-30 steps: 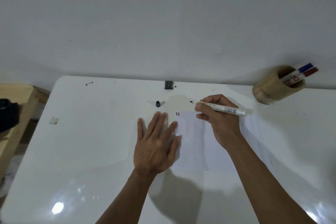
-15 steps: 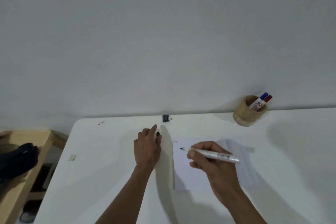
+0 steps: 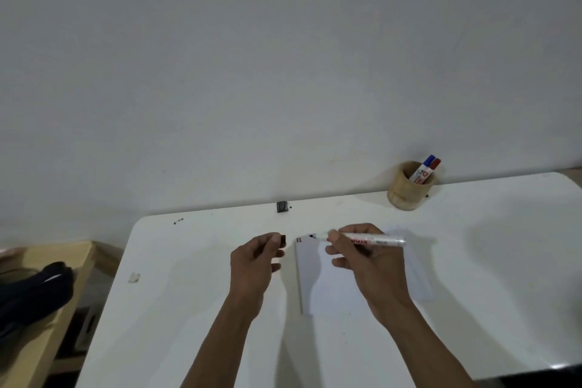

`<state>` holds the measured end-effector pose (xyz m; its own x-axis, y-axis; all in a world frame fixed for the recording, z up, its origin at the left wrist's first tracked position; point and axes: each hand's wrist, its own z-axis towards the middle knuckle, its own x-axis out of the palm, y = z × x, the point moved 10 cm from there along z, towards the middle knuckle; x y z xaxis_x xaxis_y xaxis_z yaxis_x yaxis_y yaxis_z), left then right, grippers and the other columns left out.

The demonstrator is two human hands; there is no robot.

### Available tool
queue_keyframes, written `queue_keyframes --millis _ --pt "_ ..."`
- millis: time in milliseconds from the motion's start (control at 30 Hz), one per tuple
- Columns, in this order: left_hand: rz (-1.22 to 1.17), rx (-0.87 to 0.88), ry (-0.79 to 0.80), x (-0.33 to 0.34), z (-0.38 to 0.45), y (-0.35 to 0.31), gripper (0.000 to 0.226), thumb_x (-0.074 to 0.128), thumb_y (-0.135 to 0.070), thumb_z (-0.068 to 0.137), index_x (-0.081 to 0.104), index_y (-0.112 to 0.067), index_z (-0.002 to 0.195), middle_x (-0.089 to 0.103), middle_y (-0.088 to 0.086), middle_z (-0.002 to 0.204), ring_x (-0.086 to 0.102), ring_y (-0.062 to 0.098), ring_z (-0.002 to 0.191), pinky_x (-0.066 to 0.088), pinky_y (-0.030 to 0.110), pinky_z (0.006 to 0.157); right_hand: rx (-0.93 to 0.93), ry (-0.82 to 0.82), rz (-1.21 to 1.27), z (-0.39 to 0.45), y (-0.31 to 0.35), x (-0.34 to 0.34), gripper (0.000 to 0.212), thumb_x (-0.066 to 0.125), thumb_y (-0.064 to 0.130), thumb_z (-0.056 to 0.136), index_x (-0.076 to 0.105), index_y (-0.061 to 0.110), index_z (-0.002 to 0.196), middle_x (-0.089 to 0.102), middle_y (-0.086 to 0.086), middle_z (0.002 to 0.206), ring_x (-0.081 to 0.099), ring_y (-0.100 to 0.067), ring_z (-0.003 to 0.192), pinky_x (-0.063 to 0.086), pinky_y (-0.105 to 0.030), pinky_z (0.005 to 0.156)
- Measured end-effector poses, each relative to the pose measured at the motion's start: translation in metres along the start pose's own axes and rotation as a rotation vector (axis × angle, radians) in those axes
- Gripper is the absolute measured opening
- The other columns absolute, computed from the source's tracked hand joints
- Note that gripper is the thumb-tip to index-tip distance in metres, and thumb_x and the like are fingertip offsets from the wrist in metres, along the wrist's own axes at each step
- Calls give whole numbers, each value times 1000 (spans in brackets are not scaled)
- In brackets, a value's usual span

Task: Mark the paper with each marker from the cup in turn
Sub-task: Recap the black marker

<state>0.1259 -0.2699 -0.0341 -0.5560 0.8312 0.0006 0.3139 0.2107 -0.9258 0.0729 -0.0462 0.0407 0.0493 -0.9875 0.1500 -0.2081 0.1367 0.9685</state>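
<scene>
A white sheet of paper lies on the white table, with small short marks at its top left corner. My right hand holds an uncapped white marker level above the paper's top edge, its black tip pointing left. Left of the paper, my left hand is raised and pinches a small black marker cap between thumb and fingers, close to the tip. A wooden cup at the back right holds a blue-capped marker and a red-capped marker.
A small dark grey block sits at the table's back edge by the wall. A bit of tape lies on the table's left side. A wooden bench with a dark bag stands left of the table.
My left hand left the paper, reached to the black cap on the table and lifted it. My right hand raised the marker off the paper. The camera tilted up.
</scene>
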Motion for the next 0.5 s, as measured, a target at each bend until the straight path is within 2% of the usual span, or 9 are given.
queue_keyframes --millis 100,200,500 --pt "-220 -82 89 3 -30 -3 20 63 -24 95 76 -9 98 74 1 91 63 16 81 51 34 74 -44 55 -35 -11 9 16 16 81 11 84 69 1 89 78 -13 78 78 -25 75 60 -27 61" --pt "-325 -120 132 6 -49 -4 19 63 -25 94 76 -12 98 71 3 92 58 17 83 48 35 74 -79 90 -68 -21 13 26 14 82 13 83 70 6 86 79 -12 79 78 -24 74 60 -27 61" --pt "-328 -99 222 19 -77 -10 19 61 -24 94 78 -14 94 71 3 90 56 19 85 49 34 72 -83 93 -127 -39 8 24 13 83 15 83 70 11 81 79 -7 76 77 -21 72 60 -27 60"
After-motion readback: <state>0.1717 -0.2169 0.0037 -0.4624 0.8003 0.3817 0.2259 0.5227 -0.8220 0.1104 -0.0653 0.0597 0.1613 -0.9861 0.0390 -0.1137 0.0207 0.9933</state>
